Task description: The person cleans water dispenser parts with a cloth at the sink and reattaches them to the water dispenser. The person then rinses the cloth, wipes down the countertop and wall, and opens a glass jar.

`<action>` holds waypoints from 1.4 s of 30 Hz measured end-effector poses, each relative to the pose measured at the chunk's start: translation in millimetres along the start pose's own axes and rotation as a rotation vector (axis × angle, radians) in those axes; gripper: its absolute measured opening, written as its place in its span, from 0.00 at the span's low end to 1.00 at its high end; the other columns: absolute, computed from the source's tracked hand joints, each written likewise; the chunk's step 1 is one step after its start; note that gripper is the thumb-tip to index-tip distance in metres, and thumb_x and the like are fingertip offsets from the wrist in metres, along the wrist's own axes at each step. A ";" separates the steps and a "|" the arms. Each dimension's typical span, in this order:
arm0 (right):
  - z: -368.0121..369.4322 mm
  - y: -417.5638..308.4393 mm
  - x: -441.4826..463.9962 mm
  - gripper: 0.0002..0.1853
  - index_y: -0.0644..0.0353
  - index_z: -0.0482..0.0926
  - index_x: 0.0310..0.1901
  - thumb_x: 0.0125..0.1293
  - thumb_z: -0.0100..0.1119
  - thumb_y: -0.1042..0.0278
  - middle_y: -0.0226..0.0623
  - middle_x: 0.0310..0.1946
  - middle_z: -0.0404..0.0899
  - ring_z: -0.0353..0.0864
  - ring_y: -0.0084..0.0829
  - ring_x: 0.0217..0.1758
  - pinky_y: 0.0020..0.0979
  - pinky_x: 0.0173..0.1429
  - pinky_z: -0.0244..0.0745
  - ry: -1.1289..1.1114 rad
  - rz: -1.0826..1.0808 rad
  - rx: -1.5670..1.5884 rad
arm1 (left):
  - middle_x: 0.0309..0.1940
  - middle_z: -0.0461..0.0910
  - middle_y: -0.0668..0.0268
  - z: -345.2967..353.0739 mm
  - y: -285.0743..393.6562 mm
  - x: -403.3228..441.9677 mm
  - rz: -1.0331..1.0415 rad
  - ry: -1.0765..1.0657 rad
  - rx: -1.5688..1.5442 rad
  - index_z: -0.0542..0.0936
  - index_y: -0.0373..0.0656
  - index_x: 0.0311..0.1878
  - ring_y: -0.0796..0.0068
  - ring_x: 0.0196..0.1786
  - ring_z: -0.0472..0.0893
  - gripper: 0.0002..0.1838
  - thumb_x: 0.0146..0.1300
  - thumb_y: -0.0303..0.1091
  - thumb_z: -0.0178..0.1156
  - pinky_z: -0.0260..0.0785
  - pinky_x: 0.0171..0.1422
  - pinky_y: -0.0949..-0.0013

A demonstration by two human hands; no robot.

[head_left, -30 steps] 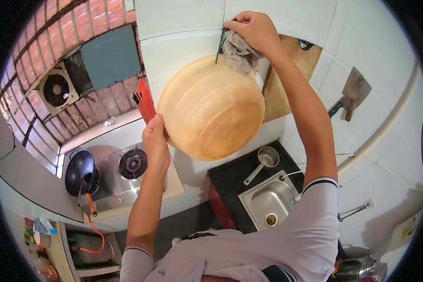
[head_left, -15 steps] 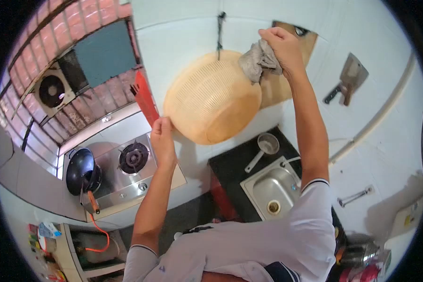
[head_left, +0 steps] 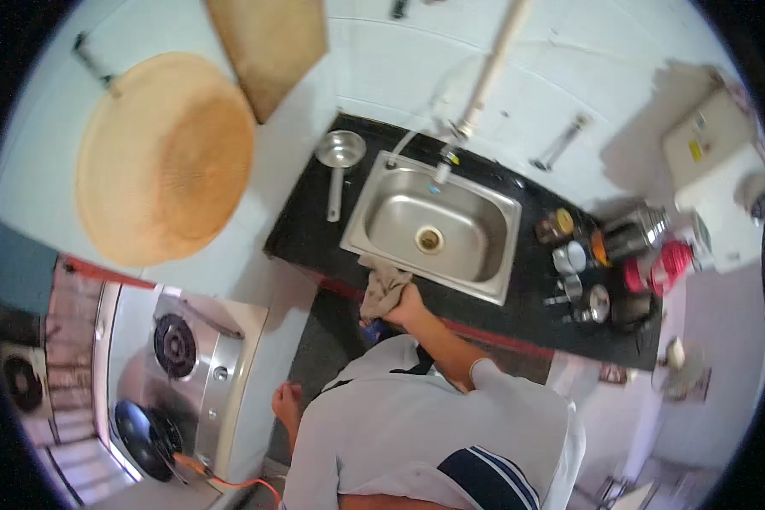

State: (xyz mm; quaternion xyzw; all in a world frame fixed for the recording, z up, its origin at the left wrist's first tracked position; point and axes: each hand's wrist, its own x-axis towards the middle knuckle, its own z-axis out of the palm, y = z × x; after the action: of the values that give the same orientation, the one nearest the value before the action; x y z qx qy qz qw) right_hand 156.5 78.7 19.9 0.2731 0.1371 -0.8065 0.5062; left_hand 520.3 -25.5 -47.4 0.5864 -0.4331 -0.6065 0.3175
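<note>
My right hand (head_left: pixel 408 308) is closed around a crumpled grey cloth (head_left: pixel 384 289). The cloth is at the front edge of the steel sink (head_left: pixel 506 255), its top reaching the rim. Down by my left side, my left hand (head_left: pixel 287 399) hangs with its fingers curled in, and nothing shows in it. The stove (head_left: pixel 221 374) is the nearest thing to that hand. A faucet (head_left: pixel 444 161) stands at the sink's back edge.
A ladle-like dipper (head_left: pixel 340 153) lies on the black counter (head_left: pixel 293 225). Right of the sink stand jars, cups and a metal kettle (head_left: pixel 637 234). On the left wall hang a large tan basket (head_left: pixel 166 161) and a wooden board (head_left: pixel 272 51). A wok (head_left: pixel 144 438) sits on the stove.
My view has turned right toward the sink. My right hand brought the cloth down from beside the hanging basket to the sink's front edge. My left hand left the basket's edge and dropped to my side.
</note>
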 end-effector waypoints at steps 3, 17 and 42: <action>-56.2 17.9 -16.7 0.16 0.51 0.76 0.41 0.67 0.43 0.50 0.34 0.35 0.76 0.74 0.38 0.39 0.47 0.49 0.70 -0.125 0.005 0.128 | 0.25 0.78 0.62 -10.9 2.7 -16.8 -0.088 -0.106 0.094 0.77 0.35 0.40 0.75 0.25 0.77 0.09 0.65 0.32 0.55 0.72 0.28 0.73; -101.9 -32.8 -114.6 0.10 0.63 0.79 0.42 0.66 0.53 0.66 0.35 0.38 0.79 0.75 0.25 0.43 0.27 0.51 0.70 0.519 -1.321 -1.074 | 0.36 0.80 0.60 112.1 61.7 -30.5 0.000 -0.837 0.202 0.74 0.37 0.49 0.70 0.38 0.80 0.16 0.68 0.41 0.53 0.73 0.45 0.69; -177.4 -164.2 -173.4 0.13 0.46 0.80 0.41 0.52 0.59 0.64 0.29 0.50 0.73 0.72 0.40 0.52 0.44 0.52 0.66 0.874 -1.278 -2.227 | 0.28 0.81 0.63 102.5 -101.1 32.6 -0.260 -0.755 0.637 0.79 0.35 0.38 0.74 0.32 0.80 0.11 0.66 0.36 0.56 0.73 0.37 0.72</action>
State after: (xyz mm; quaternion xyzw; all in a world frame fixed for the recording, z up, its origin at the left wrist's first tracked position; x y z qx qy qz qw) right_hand 122.4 369.5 -33.0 -0.1572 0.9613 -0.2086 -0.0876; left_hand 428.1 3.9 -158.9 0.4431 -0.6044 -0.6485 -0.1336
